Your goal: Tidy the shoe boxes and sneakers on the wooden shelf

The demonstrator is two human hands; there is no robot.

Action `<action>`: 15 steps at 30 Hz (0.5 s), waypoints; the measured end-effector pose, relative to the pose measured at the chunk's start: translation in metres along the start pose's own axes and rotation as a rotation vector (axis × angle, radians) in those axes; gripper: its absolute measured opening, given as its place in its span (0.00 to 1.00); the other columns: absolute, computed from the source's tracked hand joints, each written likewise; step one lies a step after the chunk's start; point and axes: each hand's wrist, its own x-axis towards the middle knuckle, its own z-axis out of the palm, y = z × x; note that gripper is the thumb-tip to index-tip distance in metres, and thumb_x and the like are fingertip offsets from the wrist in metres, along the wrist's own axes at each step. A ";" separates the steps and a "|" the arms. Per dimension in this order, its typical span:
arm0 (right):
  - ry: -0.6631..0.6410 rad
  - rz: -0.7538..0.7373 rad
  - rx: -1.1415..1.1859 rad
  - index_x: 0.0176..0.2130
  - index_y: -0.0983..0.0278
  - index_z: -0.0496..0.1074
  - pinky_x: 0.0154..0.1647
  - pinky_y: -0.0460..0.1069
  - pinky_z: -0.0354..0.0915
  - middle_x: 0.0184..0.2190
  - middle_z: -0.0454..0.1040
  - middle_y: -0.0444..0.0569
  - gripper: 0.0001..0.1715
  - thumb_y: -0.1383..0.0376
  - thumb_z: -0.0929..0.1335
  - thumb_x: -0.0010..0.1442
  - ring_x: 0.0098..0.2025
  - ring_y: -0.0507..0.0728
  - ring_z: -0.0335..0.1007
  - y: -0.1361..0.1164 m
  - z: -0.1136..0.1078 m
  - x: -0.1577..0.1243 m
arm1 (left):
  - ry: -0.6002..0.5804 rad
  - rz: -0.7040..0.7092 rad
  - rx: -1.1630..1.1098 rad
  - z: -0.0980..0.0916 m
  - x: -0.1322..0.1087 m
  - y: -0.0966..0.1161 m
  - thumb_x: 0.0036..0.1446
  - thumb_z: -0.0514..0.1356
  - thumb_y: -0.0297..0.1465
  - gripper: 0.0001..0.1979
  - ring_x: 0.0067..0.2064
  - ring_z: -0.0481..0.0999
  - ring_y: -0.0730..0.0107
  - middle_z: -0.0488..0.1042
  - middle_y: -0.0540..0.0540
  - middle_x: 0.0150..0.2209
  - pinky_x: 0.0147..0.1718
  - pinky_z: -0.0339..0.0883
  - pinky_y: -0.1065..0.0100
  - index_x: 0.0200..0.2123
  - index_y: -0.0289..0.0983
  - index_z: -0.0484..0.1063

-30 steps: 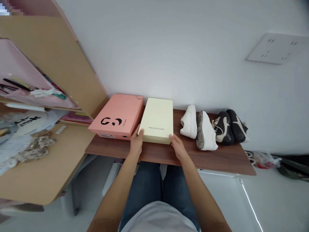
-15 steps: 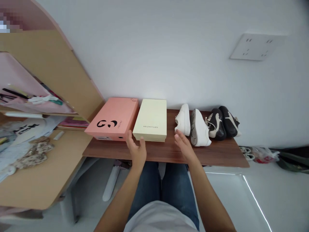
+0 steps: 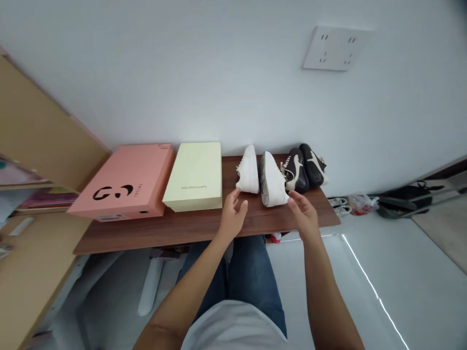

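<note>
A pair of white sneakers lies on its sides on a brown wooden board; I see the left sneaker (image 3: pixel 249 171) and the right sneaker (image 3: pixel 273 181) side by side. My left hand (image 3: pixel 233 215) is at the lower left of the left sneaker, fingers apart, fingertips close to it. On the other side, my right hand (image 3: pixel 305 214) has its thumb and fingers spread by the lower right end of the right sneaker. Whether either hand touches a shoe I cannot tell. Just right of them are black sneakers (image 3: pixel 313 167) with cream stripes.
On the wooden board (image 3: pixel 127 234) a pink shoebox (image 3: pixel 126 170) and a pale yellow shoebox (image 3: pixel 195 170) stand at the left. A desk (image 3: pixel 44 257) adjoins that end. The wall behind carries a socket plate (image 3: pixel 333 48). Bags and another pair of shoes (image 3: pixel 339 206) lie on the floor at right.
Both hands have shifted right, the left from the yellow shoebox to the left white sneaker, the right across to the far side of the white pair. The view has turned right.
</note>
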 end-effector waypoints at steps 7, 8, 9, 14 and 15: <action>0.034 0.100 -0.103 0.59 0.63 0.68 0.64 0.62 0.58 0.61 0.68 0.57 0.47 0.49 0.76 0.45 0.62 0.66 0.64 0.056 -0.008 0.025 | 0.156 -0.060 0.106 0.027 0.060 -0.040 0.50 0.68 0.27 0.32 0.66 0.59 0.56 0.59 0.36 0.65 0.64 0.51 0.62 0.58 0.38 0.64; 0.001 0.104 -0.122 0.59 0.63 0.68 0.63 0.62 0.59 0.60 0.69 0.57 0.47 0.49 0.76 0.44 0.61 0.65 0.65 0.059 -0.006 0.027 | 0.155 -0.074 0.102 0.028 0.065 -0.041 0.48 0.69 0.28 0.34 0.66 0.59 0.56 0.59 0.36 0.65 0.64 0.50 0.62 0.58 0.38 0.63; -0.023 0.099 -0.150 0.59 0.62 0.68 0.63 0.62 0.59 0.58 0.71 0.56 0.47 0.49 0.76 0.44 0.60 0.65 0.67 0.061 -0.004 0.029 | 0.146 -0.091 0.098 0.029 0.068 -0.041 0.46 0.71 0.29 0.36 0.66 0.60 0.55 0.60 0.36 0.65 0.64 0.50 0.62 0.58 0.38 0.63; -0.071 0.057 -0.323 0.53 0.63 0.71 0.56 0.59 0.64 0.49 0.77 0.54 0.45 0.49 0.78 0.38 0.51 0.64 0.71 0.052 0.003 0.042 | 0.086 -0.141 0.118 0.030 0.074 -0.036 0.37 0.75 0.29 0.40 0.59 0.68 0.54 0.68 0.34 0.58 0.59 0.57 0.61 0.55 0.35 0.65; -0.096 0.055 -0.349 0.50 0.64 0.73 0.54 0.58 0.65 0.45 0.79 0.53 0.43 0.49 0.78 0.38 0.48 0.63 0.72 0.050 0.003 0.045 | 0.076 -0.141 0.123 0.029 0.074 -0.036 0.36 0.75 0.28 0.38 0.58 0.69 0.54 0.70 0.34 0.56 0.58 0.59 0.61 0.53 0.35 0.66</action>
